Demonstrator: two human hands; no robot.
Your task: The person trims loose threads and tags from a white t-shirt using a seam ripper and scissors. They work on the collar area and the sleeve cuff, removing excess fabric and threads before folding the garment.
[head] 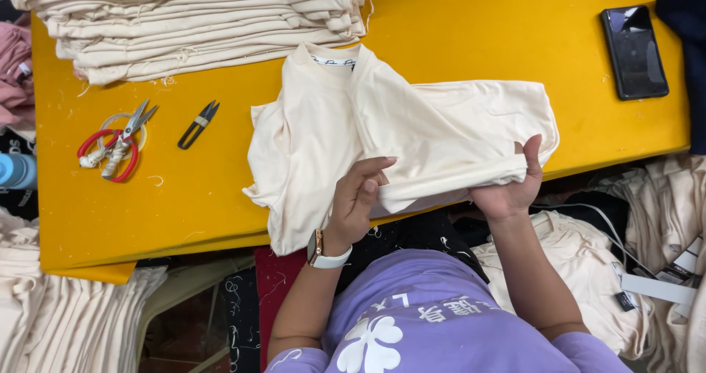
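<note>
Here, garment (pixel 412 130) overhanging table edge (pixel 184 244)

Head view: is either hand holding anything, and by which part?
Both hands hold the cream shirt by its folded lower edge: the left hand grips near the middle of the fold, the right hand grips its right end.

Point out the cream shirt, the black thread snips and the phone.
cream shirt (pixel 412 123): head view, on its flat middle panel.
black thread snips (pixel 197 124): head view, mid-handle.
phone (pixel 634 52): head view, centre of its dark screen.
</note>
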